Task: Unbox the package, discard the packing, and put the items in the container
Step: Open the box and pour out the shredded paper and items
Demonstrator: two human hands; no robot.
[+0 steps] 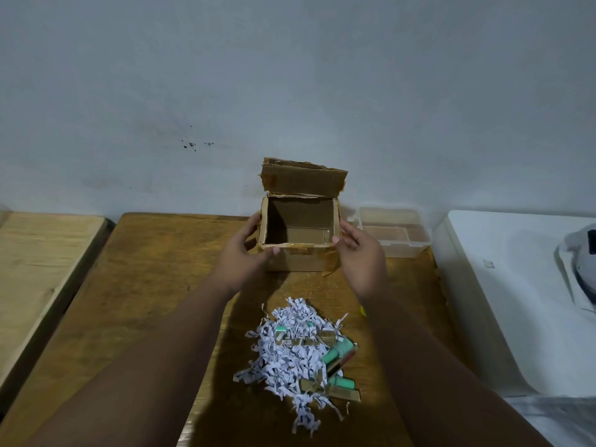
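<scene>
An open, empty cardboard box [301,221] stands upright at the far side of the wooden table [154,285], its lid flap raised against the wall. My left hand [245,253] grips its front left corner, fingers on the left wall and thumb on the front. My right hand [361,256] cups the right wall with its thumb at the front right corner. Nearer to me lies a heap of white shredded paper [290,353]. Mixed into it are green tubes [338,350] and small gold boxes [345,394]. A clear plastic container [395,233] sits just right of the box.
A grey wall rises directly behind the box. A lighter wooden surface [35,269] lies to the left across a gap. To the right stands a white appliance [503,295] with a grey item [583,266] on it. A small yellow thing [363,310] peeks out beside my right forearm.
</scene>
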